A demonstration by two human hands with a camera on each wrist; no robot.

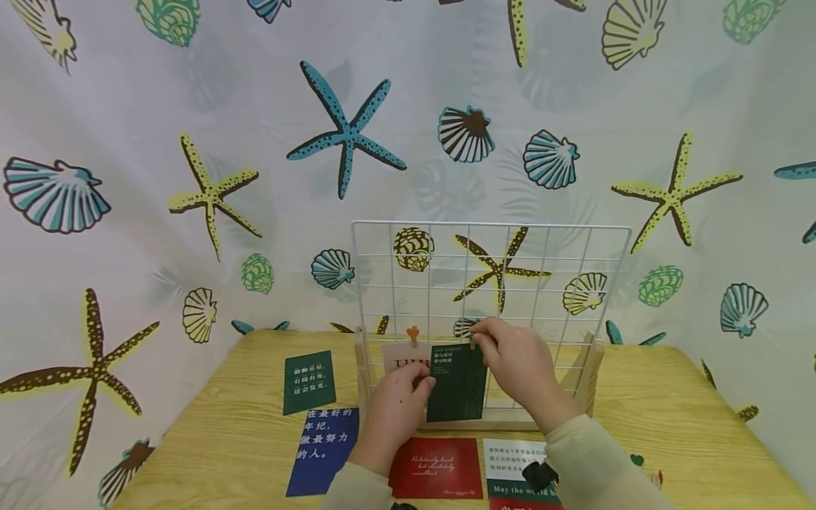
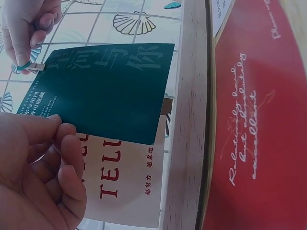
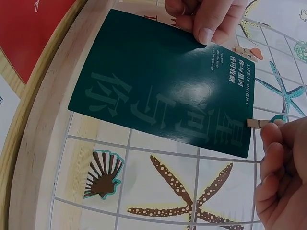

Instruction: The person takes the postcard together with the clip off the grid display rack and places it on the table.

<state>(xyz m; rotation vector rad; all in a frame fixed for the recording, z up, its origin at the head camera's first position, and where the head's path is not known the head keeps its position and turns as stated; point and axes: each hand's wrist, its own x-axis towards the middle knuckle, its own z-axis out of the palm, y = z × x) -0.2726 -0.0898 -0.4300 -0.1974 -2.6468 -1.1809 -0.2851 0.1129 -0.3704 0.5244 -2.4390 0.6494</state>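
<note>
A dark green card (image 1: 456, 386) with white lettering stands upright against the white wire grid (image 1: 535, 283). My left hand (image 1: 398, 404) pinches the card's left edge between thumb and fingers. At the card's top right corner, my right hand (image 1: 516, 361) pinches a small wooden clothespin (image 3: 257, 123) with a green ornament, and the clip's tip sits on the card's edge. Behind the green card, partly covered, a pale card (image 2: 129, 191) with red letters hangs from a clothespin (image 1: 413, 336) bearing an orange-red heart.
On the wooden table lie a green card (image 1: 309, 382), a blue card (image 1: 324, 453), a red card (image 1: 440, 467) and a white card (image 1: 513, 453). A wooden base (image 2: 184, 120) holds the grid. Small clips (image 1: 637, 460) lie by my right forearm. A patterned curtain (image 1: 408, 92) hangs behind.
</note>
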